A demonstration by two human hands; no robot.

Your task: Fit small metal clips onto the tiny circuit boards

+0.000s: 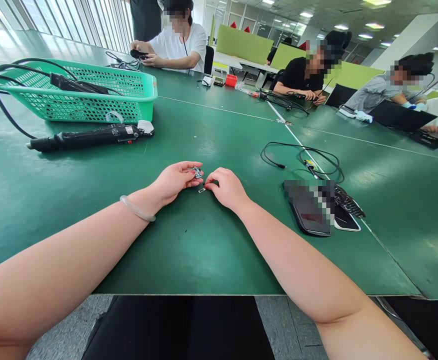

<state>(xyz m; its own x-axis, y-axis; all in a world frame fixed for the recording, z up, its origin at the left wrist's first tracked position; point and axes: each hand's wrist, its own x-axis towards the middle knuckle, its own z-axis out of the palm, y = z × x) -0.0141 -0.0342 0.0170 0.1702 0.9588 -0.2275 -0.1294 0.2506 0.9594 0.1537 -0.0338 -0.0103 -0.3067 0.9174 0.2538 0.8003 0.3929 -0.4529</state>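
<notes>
Between the thumb and fingers of my left hand (179,181) is a small grey and dark part (197,173) that looks like a tiny circuit board. A clear bracelet (137,209) circles that wrist. Just to the right, my right hand (224,186) is closed in a pinch at a tiny flat rectangular metal piece (202,190), which shows below its fingertips. Whether that piece also touches the green table (189,250) I cannot tell. My two hands are close together, low over the tabletop.
A black electric screwdriver (91,137) lies before a green basket (102,95) with a cable and a black tool in it. To the right are a dark phone (309,212), a second phone (346,220) and a coiled black cable (322,155). Several people work across the table.
</notes>
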